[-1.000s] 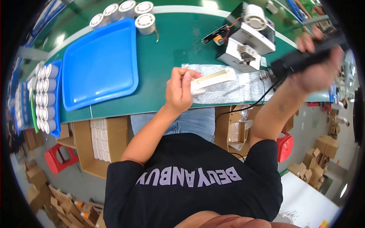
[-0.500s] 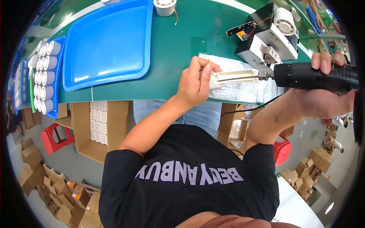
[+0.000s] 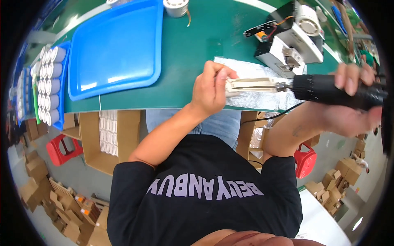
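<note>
My left hand (image 3: pixel 211 88) is closed on one end of a long cream plastic housing (image 3: pixel 258 84), just above the bench's front edge. A black electric screwdriver (image 3: pixel 324 88) lies level in my right hand (image 3: pixel 349 115), whose fingers wrap its grip from above and below. Its long thin bit runs along the open hollow of the housing toward my left fingers, and the metal chuck is at the housing's right end. The bit's tip and whatever it touches are hidden near my left fingers. Silvery wrap (image 3: pixel 283 98) lies beneath the housing.
A blue tray (image 3: pixel 119 45) sits on the green bench (image 3: pixel 197 45). White cylindrical parts (image 3: pixel 52 86) stand in rows at the left. A black-and-white machine (image 3: pixel 287 41) stands at the back right. Below the bench edge is a carton (image 3: pixel 92 143) with stacked white parts.
The screwdriver and my right hand have shifted slightly, and the right hand is now blurred. The housing has tilted a little. My left hand keeps its hold.
</note>
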Demonstrator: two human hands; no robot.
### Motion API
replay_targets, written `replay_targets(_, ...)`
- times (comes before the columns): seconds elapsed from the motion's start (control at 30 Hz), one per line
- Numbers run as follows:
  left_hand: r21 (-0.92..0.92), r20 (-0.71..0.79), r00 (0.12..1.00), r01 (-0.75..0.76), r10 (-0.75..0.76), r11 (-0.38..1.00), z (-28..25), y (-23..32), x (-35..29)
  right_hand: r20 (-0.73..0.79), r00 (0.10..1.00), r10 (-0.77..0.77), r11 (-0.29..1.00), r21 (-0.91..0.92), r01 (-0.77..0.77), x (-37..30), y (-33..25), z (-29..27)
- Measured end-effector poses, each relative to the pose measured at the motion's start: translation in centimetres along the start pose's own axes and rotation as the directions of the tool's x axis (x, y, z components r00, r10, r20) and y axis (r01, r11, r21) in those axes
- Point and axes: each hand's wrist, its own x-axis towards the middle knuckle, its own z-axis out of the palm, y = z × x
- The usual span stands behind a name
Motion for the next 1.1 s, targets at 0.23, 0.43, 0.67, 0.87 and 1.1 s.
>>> replay_targets(0.23,0.049,-0.002,1.000,0.018,-0.018,0.999,-0.8,0.1,-0.3,-0.147,0.986,-0.081,0.981,-0.188,0.053,0.9,1.0,1.3)
replay_targets(0.43,-0.027,0.018,0.998,-0.052,0.052,0.998,0.0,0.9,-0.2,-0.223,0.933,-0.281,0.908,-0.377,0.184,6.9,-4.4,-4.0)
replay_targets(0.67,-0.103,0.029,0.996,0.092,-0.090,0.990,-0.4,0.5,-0.4,-0.238,0.907,-0.348,0.769,-0.626,0.131,8.3,0.2,-0.4)
replay_targets(0.87,-0.085,-0.010,0.999,0.040,-0.041,0.996,-0.4,0.5,-0.4,-0.019,0.920,-0.391,0.761,-0.568,0.312,7.3,1.1,-4.1)
replay_targets(1.1,-0.078,-0.011,0.999,0.044,-0.045,0.996,0.1,-0.4,-0.4,-0.004,1.000,0.022,0.997,0.073,-0.022,2.7,-3.4,-2.2)
